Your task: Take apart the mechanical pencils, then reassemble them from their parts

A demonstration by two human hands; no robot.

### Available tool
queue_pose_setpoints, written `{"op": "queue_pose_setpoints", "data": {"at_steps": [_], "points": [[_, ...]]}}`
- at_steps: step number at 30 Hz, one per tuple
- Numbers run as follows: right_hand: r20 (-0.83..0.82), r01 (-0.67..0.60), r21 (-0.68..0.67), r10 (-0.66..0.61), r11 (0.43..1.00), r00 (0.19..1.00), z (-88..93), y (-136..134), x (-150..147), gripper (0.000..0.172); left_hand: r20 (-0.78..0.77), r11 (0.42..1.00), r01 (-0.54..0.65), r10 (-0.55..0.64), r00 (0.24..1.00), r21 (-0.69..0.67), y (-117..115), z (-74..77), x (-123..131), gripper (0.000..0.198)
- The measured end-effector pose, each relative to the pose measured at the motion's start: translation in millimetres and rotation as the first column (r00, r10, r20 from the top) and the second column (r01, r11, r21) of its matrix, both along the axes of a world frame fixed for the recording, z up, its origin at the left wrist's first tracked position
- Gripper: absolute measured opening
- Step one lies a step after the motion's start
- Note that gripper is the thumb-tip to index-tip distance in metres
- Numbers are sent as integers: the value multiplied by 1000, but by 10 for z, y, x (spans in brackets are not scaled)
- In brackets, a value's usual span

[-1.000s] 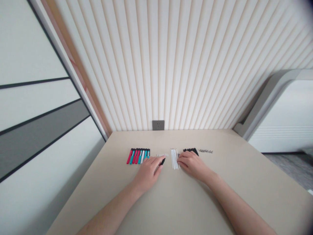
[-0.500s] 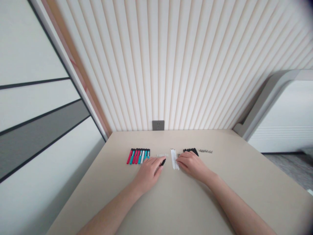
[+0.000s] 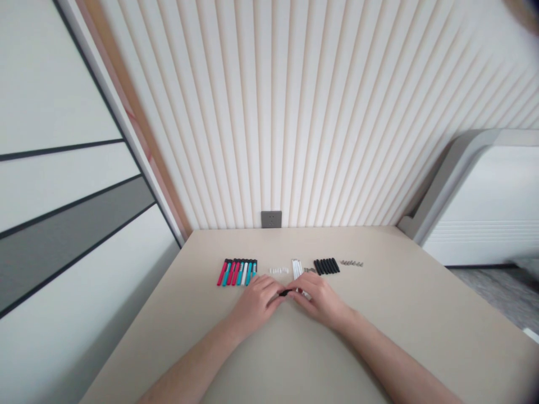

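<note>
My left hand (image 3: 259,300) is closed around a short black pen part (image 3: 286,292), which pokes out past its fingertips. My right hand (image 3: 316,294) meets it from the other side, its thumb and forefinger pinched at the right end of that black piece. Whatever lies between the right fingers is hidden. Just beyond the right hand is a bundle of thin white pen refills (image 3: 297,267), its near end covered by the fingers. Small metal springs (image 3: 310,270) show beside the refills.
Pink, teal and white pen barrels with black ends (image 3: 234,272) lie in a row at left. Small white pieces (image 3: 278,270) sit between barrels and refills. Farther right are black tubes (image 3: 327,266) and small metal parts (image 3: 352,263). A wall socket (image 3: 272,219) is behind the table (image 3: 269,359).
My right hand has left the spot by the refills and springs and come left and nearer, up against the black part in my left hand. The black tubes are now uncovered.
</note>
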State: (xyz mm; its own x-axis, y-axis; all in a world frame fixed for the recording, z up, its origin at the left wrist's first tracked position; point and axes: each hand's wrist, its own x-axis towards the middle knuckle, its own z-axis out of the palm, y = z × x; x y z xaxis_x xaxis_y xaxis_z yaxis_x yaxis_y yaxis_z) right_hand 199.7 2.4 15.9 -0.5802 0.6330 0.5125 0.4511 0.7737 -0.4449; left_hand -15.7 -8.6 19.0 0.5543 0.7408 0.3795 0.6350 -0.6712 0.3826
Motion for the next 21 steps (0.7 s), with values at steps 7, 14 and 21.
{"op": "queue_pose_setpoints", "data": {"at_steps": [7,14,21], "points": [[-41,22,24,-21,999,999,1,-5,6,10,57,998,-62,61,997,23,16,-23,-19,10],[123,35,96,-47,995,991,-22,76,9,19,56,996,-26,22,998,83,120,-107,-49,12],[168,26,129,-48,991,985,-25,137,57,21,6,989,-31,30,1000,144,163,-90,-30,13]]}}
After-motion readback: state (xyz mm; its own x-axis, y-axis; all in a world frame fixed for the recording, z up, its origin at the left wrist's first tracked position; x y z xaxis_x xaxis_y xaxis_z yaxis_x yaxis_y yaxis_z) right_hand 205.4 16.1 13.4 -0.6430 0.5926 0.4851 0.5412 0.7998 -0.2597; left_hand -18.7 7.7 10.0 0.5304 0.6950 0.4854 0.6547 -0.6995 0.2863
